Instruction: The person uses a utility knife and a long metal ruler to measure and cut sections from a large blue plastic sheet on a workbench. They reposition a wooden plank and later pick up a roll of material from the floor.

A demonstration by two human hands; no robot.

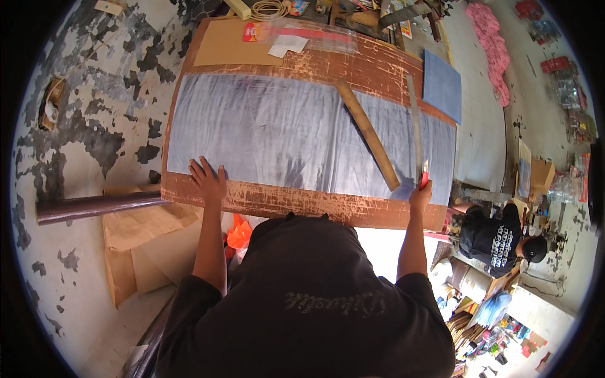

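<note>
Grey sheet [277, 135] lies flat across the worn brown board [302, 203]. Left hand [208, 179] is spread, palm down, on the sheet's near left edge. Right hand [420, 194] is closed around a red-handled cutter [424, 179] at the near end of the long metal ruler [414, 123]. 1 wooden stick [367, 135] rests diagonally. Sheet looks thin, limp, light, likely slippery; best pinned flat near edges.

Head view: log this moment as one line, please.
left hand: flat on grey sheet | right hand: grips red cutter beside metal ruler | wooden stick: lies diagonal on sheet
</note>
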